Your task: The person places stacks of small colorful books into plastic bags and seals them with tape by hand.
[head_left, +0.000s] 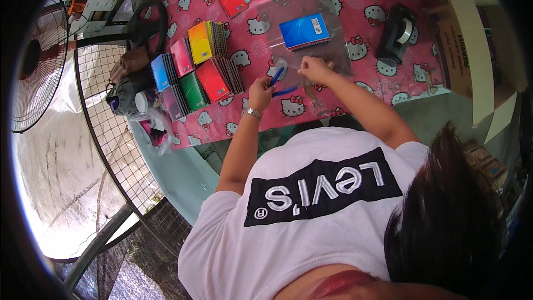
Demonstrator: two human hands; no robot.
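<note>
My left hand (260, 94) is closed at the near part of the table, with two slim blue pieces (277, 76) sticking out from its fingers. They look like parts of one tool, but I cannot tell its kind. To its right, my right hand (315, 71) is closed, fingertips pinched, over the near edge of a clear plastic bag (344, 58). What it pinches is too small to make out. A stack of spiral notebooks (304, 31), blue on top, lies on the bag just beyond that hand. A brownish strip (310, 91) shows below it.
Several stacks of coloured spiral notebooks (201, 44) stand at the left, and a single red notebook (231, 1) lies farther back. A black tape dispenser (396, 34) sits at the right, near an open cardboard box (456, 50). A fan (39, 61) stands far left.
</note>
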